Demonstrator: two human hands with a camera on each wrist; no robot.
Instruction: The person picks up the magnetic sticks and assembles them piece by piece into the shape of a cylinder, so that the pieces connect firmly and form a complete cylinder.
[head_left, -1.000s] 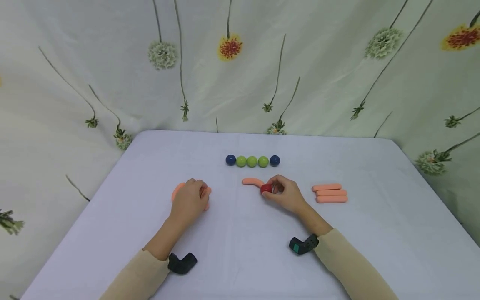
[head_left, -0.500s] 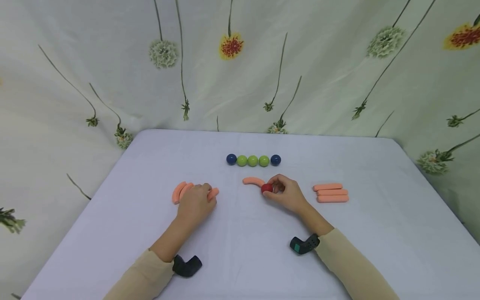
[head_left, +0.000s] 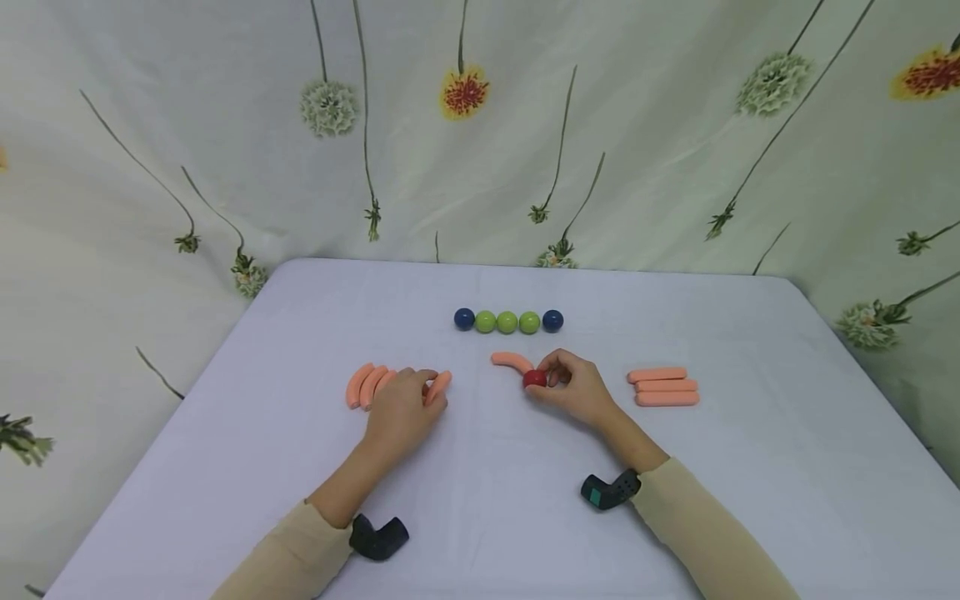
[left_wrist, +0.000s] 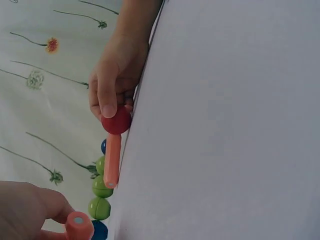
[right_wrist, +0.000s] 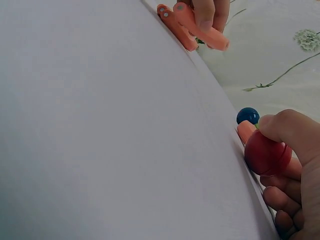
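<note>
- The work in hand looks like joining magnetic pieces into a figure, and I judge it barely begun: only one link is made. A curved salmon-pink plastic rod (head_left: 512, 362) lies on the white table (head_left: 480, 517), its near end touching a glossy red ball (head_left: 534, 378).
- The right hand (head_left: 573, 388) pinches that red ball between thumb and curled fingers, keeping it against the rod's end just in front of the ball row.
- The left hand (head_left: 403, 408) has its fingers curled round a second curved salmon-pink rod (head_left: 438, 387), lifted slightly and pointed toward the centre; not yet joined to anything.
- Left to do: everything beyond that first joint.
- Count of balls: one red, plus a touching row of five (head_left: 507, 322), two dark blue at the ends and three lime green between.
- Count of curved rods: one placed, one held, and what seem to be three in a pile (head_left: 366, 385) beside the left hand, though the hand hides part of it.
- Count of straight salmon-pink rods: three, stacked side by side (head_left: 663, 387) to the right.
</note>
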